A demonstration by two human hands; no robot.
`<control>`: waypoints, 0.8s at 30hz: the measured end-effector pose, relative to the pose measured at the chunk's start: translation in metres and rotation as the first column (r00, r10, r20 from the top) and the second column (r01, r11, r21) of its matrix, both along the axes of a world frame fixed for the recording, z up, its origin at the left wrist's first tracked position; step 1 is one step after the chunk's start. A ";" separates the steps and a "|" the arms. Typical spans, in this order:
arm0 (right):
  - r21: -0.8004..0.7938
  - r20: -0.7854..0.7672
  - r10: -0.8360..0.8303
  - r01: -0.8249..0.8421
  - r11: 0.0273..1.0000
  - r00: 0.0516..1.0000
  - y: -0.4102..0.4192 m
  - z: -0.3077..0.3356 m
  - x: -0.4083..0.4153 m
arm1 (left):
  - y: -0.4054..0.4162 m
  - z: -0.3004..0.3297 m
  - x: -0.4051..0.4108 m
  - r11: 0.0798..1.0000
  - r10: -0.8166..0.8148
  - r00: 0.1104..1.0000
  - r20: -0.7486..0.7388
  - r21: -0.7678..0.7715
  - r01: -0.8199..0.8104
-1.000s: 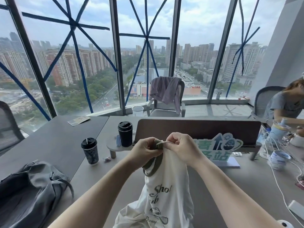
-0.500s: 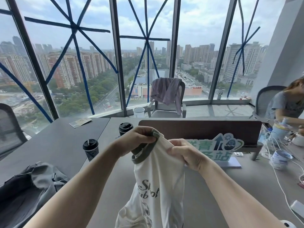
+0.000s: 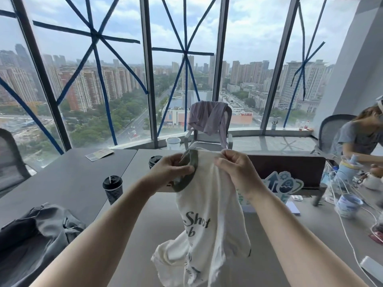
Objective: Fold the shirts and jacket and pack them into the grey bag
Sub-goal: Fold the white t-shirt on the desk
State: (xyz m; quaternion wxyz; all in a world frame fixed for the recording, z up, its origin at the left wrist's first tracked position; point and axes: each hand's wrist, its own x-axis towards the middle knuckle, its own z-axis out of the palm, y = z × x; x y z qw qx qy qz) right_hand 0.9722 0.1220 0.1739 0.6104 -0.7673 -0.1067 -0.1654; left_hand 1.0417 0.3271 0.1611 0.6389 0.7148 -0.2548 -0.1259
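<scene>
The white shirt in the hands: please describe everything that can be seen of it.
The white shirt looks like soft cotton, with an olive-green collar band and dark print reading "Shot". It hangs unfolded and crumpled above the grey table. The left hand pinches the collar; the right hand grips the shoulder edge. Whether its lower end touches the table cannot be told.

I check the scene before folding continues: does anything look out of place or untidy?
A purple garment hangs crookedly over the chair by the window, not yet folded. White cables lie tangled on the table's right side.
</scene>
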 end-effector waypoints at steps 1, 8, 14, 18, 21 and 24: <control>-0.020 0.010 -0.016 0.016 1.000 1.000 0.000 0.003 0.002 | -0.001 -0.006 -0.001 0.997 -0.059 0.997 -0.040 0.046 0.061; -0.019 -0.001 -0.116 0.116 0.993 0.993 -0.019 0.005 0.002 | -0.005 -0.030 0.001 0.987 0.121 0.986 -0.115 -0.090 -0.132; -0.003 -0.096 0.008 -0.009 1.000 0.995 -0.027 0.034 0.000 | -0.021 0.025 0.001 0.943 0.075 0.995 -0.058 -0.322 -0.090; 0.107 -0.082 -0.007 0.016 0.994 0.997 -0.026 0.040 0.001 | -0.026 0.037 -0.001 0.945 0.123 0.992 0.041 -0.310 -0.105; 0.268 -0.091 0.025 0.000 0.963 0.995 -0.026 0.047 -0.002 | -0.022 0.036 0.005 0.976 0.154 0.976 0.153 -0.176 -0.127; 0.124 -0.065 -0.057 0.065 0.990 0.996 -0.019 0.053 -0.002 | -0.020 0.034 0.005 0.981 0.190 0.964 0.187 -0.078 -0.179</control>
